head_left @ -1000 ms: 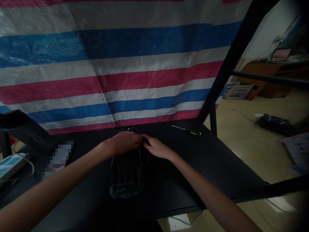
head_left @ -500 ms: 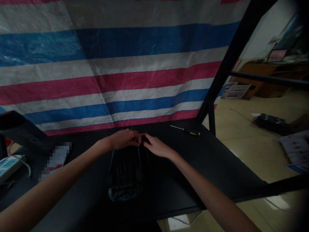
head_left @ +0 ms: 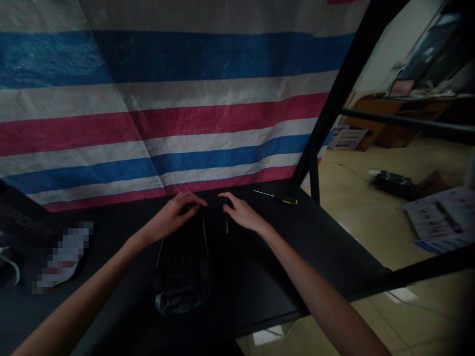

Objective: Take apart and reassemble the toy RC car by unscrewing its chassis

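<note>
A dark opened device (head_left: pixel 183 279), perhaps a computer mouse with its shell off, lies on the black table (head_left: pixel 282 257) in front of me. My left hand (head_left: pixel 174 212) rests curled on its far end, fingers bent over it. My right hand (head_left: pixel 239 212) sits just to the right, fingers curled down on a dark part that I cannot make out. A thin light-coloured rod (head_left: pixel 226 223) shows under the right hand. The scene is dim and small parts are hard to see.
A yellow-handled screwdriver (head_left: pixel 276 198) lies at the table's far right. A striped red, white and blue tarp (head_left: pixel 166 99) hangs behind. A black frame post (head_left: pixel 334 99) stands on the right. A pixelated packet (head_left: pixel 61 259) lies left. Boxes and papers sit on the floor (head_left: pixel 408 217).
My hands, which touched over the device's far end, have drawn slightly apart. The camera view has shifted left and down a little.
</note>
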A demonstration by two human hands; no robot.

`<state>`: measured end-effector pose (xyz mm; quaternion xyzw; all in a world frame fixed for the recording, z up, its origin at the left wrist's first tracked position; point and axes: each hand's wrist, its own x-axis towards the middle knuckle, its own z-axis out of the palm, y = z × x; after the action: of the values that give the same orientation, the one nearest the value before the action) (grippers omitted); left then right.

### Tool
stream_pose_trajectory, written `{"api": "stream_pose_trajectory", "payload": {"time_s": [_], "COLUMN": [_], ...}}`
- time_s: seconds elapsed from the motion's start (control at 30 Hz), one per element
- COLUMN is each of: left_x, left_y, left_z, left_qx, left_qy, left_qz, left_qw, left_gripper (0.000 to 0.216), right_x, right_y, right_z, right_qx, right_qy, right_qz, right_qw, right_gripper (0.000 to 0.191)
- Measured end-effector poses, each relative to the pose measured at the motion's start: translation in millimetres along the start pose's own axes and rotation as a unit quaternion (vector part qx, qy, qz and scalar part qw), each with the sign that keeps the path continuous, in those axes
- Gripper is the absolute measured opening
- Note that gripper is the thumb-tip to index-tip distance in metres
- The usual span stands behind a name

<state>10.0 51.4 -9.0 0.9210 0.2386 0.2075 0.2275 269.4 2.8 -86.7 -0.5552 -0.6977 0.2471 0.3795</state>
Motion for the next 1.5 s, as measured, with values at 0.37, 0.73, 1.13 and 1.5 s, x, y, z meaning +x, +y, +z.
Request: {"api": "stream_pose_trajectory", "payload": {"time_s": [0.37,0.73,1.13,1.5], "left_x": [-76.1,-79.3,-77.5,-79.6], "left_y": [-68.8,-67.3,-65.4,-68.5], "left_z": [28.4,32.8,34.2,35.8], "left_qx": [-0.411,-0.482,-0.469,-0.521], "left_qy": [0.130,0.092,0.105,0.093], "left_qz": [-0.265,-0.210,-0.203,-0.208], "left_qw": [0.863,0.845,0.853,0.823], "left_gripper": [0.080,0.073,0.069,0.070], "right_x": [-5.9,-9.5,22.1,35.6], "right_y": [-5.2,-14.8,-146.5,-160.1], "right_z": [1.6,6.4,-16.1,11.6], "right_qx": [-0.078,-0.078,-0.057,-0.181], "right_qy": [0.025,0.011,-0.098,-0.102], "right_qz": [-0.029,0.003,-0.162,-0.209], "right_qw": [0.996,0.997,0.980,0.956], "right_gripper": [0.031,0.017,0.020,0.015]}}
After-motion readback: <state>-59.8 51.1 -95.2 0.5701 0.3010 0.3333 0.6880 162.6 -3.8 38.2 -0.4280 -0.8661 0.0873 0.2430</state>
